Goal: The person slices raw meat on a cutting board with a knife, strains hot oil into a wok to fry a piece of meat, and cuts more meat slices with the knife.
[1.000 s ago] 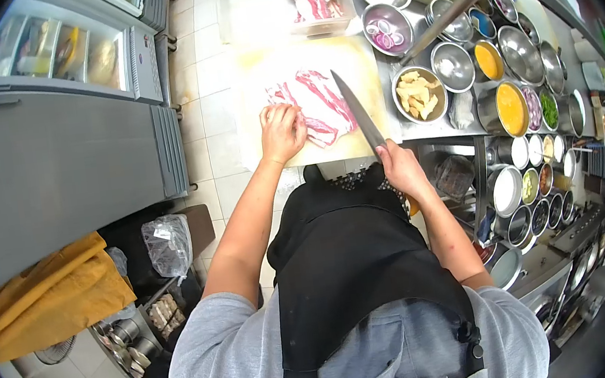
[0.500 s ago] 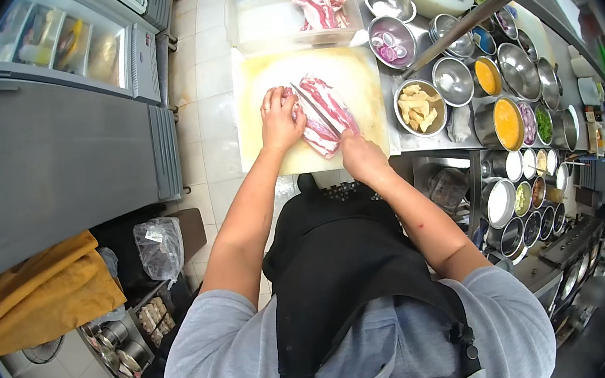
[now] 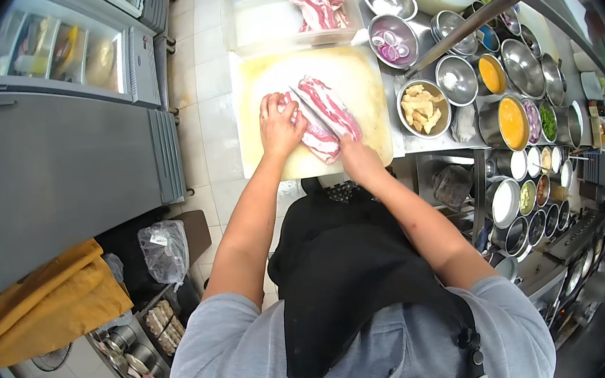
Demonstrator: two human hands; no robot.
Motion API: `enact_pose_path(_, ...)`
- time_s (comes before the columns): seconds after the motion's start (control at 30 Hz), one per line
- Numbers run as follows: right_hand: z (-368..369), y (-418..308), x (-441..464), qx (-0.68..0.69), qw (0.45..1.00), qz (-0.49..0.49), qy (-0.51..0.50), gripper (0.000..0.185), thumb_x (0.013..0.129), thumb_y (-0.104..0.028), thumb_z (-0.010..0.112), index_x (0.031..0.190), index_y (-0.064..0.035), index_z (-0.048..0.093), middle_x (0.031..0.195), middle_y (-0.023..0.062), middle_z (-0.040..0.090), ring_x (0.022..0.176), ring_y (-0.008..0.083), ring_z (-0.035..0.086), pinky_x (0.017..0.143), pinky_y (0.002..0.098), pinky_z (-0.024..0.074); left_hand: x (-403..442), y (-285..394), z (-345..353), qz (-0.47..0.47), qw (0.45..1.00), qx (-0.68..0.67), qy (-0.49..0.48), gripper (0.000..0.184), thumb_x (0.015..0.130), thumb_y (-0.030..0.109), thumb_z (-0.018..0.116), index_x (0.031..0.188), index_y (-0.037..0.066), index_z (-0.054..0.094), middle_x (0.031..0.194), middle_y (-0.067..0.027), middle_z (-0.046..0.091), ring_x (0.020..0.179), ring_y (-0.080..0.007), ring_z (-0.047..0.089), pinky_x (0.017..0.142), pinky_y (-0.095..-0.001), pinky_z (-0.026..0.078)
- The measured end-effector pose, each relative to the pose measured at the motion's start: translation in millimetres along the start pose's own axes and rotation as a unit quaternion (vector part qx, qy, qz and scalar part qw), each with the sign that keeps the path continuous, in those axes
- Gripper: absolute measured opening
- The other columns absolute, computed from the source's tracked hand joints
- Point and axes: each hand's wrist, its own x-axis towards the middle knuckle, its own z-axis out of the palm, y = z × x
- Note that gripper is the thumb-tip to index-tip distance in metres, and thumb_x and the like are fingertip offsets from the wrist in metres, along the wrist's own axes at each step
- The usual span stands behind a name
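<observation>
Two long strips of raw pork belly lie side by side on a pale cutting board (image 3: pixel 365 70). Curled fingers of my left hand (image 3: pixel 280 127) press on the left strip (image 3: pixel 322 146) and hold it against the board. My right hand (image 3: pixel 360 160) is closed round the handle of a knife (image 3: pixel 314 111). The blade lies along the gap between the left strip and the right strip (image 3: pixel 330 102), its tip pointing away from me. My fist hides the handle, and how deep the edge sits cannot be made out.
Beyond the board stands a clear plastic tub (image 3: pixel 245 42) with more raw pork (image 3: pixel 319 4). To the right are a bowl of pale yellow pieces (image 3: pixel 424 109), a bowl of sliced onion (image 3: pixel 393 38) and several metal bowls. A metal pole (image 3: pixel 460 33) slants over them. A grey fridge (image 3: pixel 67 156) stands left.
The view has shifted slightly. Both hands stay nearly in place, and the knife remains between the two strips, with little visible movement.
</observation>
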Motion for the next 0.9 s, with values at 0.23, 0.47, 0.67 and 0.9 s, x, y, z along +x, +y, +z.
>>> enact_pose_path(0.23, -5.8, 24.4, -72.2, -0.02, 0.999, 0.025, -0.036, 0.02, 0.091, -0.001, 0.046, 0.11, 0.0067, 0.048, 0.09, 0.0324, 0.07, 0.085, 0.047, 0.072, 0.076, 0.0547, 0.057, 2.5, 7.3, -11.8, -0.027, 0.999, 0.037, -0.003, 0.023, 0.082, 0.019, 0.07, 0.104, 0.011, 0.071, 0.135, -0.0186, 0.055, 0.136, -0.0378, 0.045, 0.113, -0.0528, 0.035)
enact_pose_path(0.47, -8.0, 38.4, -65.3, 0.023, 0.999, 0.019, -0.045, 0.018, 0.101, -0.012, 0.046, 0.106, 0.0046, 0.049, 0.084, 0.0331, 0.069, 0.082, 0.0503, 0.069, 0.075, 0.0585, 0.0546, -24.6, 4.0, -24.6, 0.121, 0.987, 0.012, -0.108, 0.027, 0.084, 0.014, 0.064, 0.11, 0.011, 0.071, 0.123, -0.0091, 0.065, 0.133, -0.0248, 0.054, 0.119, -0.0521, 0.028)
enact_pose_path(0.67, -20.2, 48.2, -88.9, 0.029, 0.999, 0.025, -0.007, 0.03, 0.108, -0.027, 0.045, 0.102, 0.0016, 0.049, 0.078, 0.0318, 0.067, 0.077, 0.0526, 0.066, 0.069, 0.063, 0.0501, -34.2, -0.7, -40.5, 0.132, 0.986, 0.006, -0.099, 0.027, 0.09, 0.018, 0.068, 0.116, 0.013, 0.072, 0.119, -0.008, 0.069, 0.128, -0.0234, 0.058, 0.119, -0.0513, 0.028)
enact_pose_path(0.9, -32.2, -1.5, -36.9, 0.003, 1.0, 0.028, 0.012, 0.026, 0.106, -0.021, 0.044, 0.105, 0.0031, 0.052, 0.084, 0.0315, 0.069, 0.082, 0.0491, 0.069, 0.074, 0.0584, 0.0534, -30.6, 18.9, -27.1, 0.125, 0.985, -0.07, -0.099, 0.022, 0.089, 0.018, 0.068, 0.11, 0.011, 0.072, 0.114, -0.0104, 0.069, 0.121, -0.0266, 0.061, 0.116, -0.0487, 0.034)
